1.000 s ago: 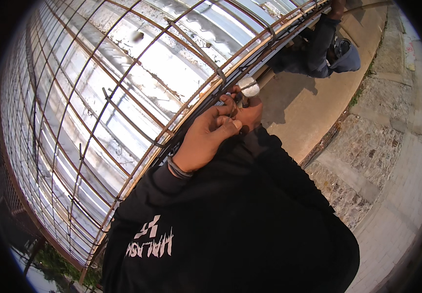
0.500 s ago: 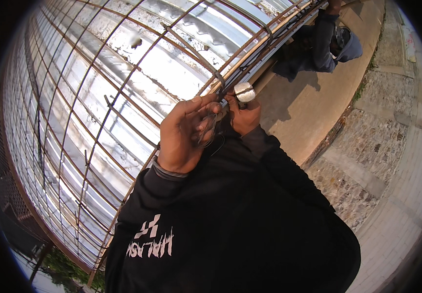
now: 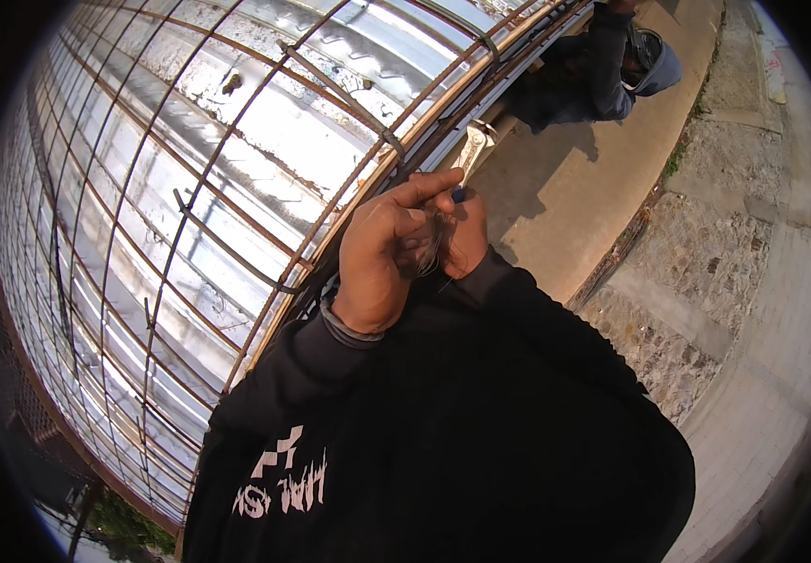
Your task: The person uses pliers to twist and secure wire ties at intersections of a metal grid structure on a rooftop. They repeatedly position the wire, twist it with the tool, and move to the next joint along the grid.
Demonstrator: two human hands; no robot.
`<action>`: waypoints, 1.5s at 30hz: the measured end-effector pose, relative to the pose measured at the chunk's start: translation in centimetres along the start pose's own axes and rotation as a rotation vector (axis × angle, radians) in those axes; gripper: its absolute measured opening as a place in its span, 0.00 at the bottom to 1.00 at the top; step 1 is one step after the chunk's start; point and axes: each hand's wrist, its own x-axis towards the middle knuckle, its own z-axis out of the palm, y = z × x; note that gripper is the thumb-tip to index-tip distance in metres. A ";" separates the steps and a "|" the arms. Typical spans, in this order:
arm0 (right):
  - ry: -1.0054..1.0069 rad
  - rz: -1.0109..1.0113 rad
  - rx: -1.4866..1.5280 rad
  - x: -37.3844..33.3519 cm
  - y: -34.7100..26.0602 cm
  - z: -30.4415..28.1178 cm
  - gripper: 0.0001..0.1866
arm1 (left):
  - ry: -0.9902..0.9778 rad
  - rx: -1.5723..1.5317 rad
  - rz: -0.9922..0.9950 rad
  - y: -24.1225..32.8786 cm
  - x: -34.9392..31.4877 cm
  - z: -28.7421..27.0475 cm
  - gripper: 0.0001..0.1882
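Observation:
My right hand (image 3: pixel 467 233) is closed round a pair of pincers (image 3: pixel 474 146), a pale metal head with a bit of blue at the handle. The pincers' head points up and away, beside the edge of the steel bars. Just left of it, my left hand (image 3: pixel 374 246) is closed on a bunch of thin tie wire (image 3: pixel 433 249), whose loose ends hang between the two hands. The left fingertips reach the pincers near the blue part and seem to touch it. Much of the right hand's fingers is hidden behind the left.
A grid of rusty steel bars (image 3: pixel 173 202) lies over shiny corrugated metal sheets (image 3: pixel 269 178) on the left. At the upper right another person (image 3: pixel 603 75) in dark clothes is beside the edge. Below to the right are a tan slab (image 3: pixel 556 202) and rough stone ground (image 3: pixel 668 319).
The pincers have turned from head-on to lengthwise, with their head now pointing up. My left hand has moved over to them, its fingers drawn in. The view has shifted slightly.

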 end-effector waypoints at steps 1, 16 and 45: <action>0.017 0.011 0.072 -0.8 -0.5 1.4 0.09 | -0.036 0.082 -0.054 -0.1 -0.1 0.1 0.25; 0.050 0.533 -0.049 1.7 -5.0 1.2 0.20 | -0.294 1.312 -0.001 -0.9 0.5 2.7 0.12; -0.359 0.656 0.368 3.2 -1.2 -2.0 0.04 | -0.489 1.829 -0.071 -0.2 -2.2 0.8 0.17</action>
